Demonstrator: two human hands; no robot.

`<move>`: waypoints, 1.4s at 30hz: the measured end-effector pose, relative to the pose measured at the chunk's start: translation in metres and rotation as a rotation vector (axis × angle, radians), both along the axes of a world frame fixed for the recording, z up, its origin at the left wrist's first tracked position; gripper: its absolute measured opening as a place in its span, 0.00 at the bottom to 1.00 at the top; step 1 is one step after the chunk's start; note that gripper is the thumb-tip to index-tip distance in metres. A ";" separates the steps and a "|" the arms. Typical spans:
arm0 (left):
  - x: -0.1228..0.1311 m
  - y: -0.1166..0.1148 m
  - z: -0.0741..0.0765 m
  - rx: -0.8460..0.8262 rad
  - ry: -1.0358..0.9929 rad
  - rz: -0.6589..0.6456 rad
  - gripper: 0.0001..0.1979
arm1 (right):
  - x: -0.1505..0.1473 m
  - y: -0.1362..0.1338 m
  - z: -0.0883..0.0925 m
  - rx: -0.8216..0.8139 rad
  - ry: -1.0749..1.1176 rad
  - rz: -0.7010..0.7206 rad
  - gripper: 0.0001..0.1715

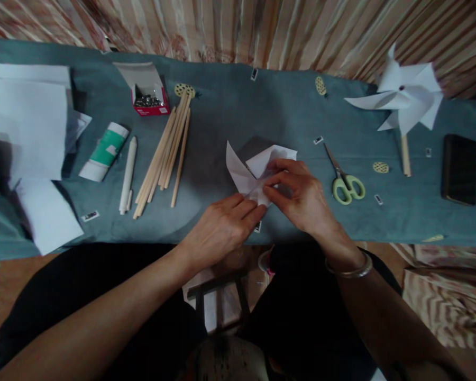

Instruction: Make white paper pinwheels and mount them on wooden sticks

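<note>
One sheet of white paper (241, 179), partly folded, on the table (218, 132) near its front edge.
Right hand (295, 193) pinches a flap (280, 153); left hand (224, 225) lies over the near side, its grip beneath hidden. Judged light, limp and easily creased or torn; best steadied flat near the centre, flaps taken lightly by their tips.

1. Left hand (222, 227): bare, as is its forearm (115, 317), toward eight o'clock.
2. Right hand (301, 201): bare, with a slim, shiny, silver-coloured bangle (356, 272) circling the wrist (339, 251) at four o'clock.
3. Black trousers (309, 307), plain and dark, covering the legs at five and eight o'clock.
</note>
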State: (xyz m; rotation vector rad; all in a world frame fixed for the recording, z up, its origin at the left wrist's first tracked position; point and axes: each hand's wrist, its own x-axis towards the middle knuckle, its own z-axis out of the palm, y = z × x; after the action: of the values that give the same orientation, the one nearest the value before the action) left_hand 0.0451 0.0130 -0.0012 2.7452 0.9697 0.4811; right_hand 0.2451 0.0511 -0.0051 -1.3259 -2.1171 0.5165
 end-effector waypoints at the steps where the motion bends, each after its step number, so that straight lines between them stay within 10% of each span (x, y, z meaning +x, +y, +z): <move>1: 0.000 0.000 0.000 0.003 -0.002 0.002 0.12 | 0.000 0.000 0.000 0.009 -0.005 0.000 0.07; 42: 0.002 0.003 0.003 -0.058 0.023 0.013 0.10 | -0.004 -0.010 0.003 0.060 -0.161 0.069 0.13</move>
State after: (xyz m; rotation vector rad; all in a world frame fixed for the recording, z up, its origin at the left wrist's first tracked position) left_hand 0.0475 0.0157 0.0020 2.7001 0.9918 0.4181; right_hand 0.2410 0.0407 -0.0025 -1.3030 -2.2978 0.3824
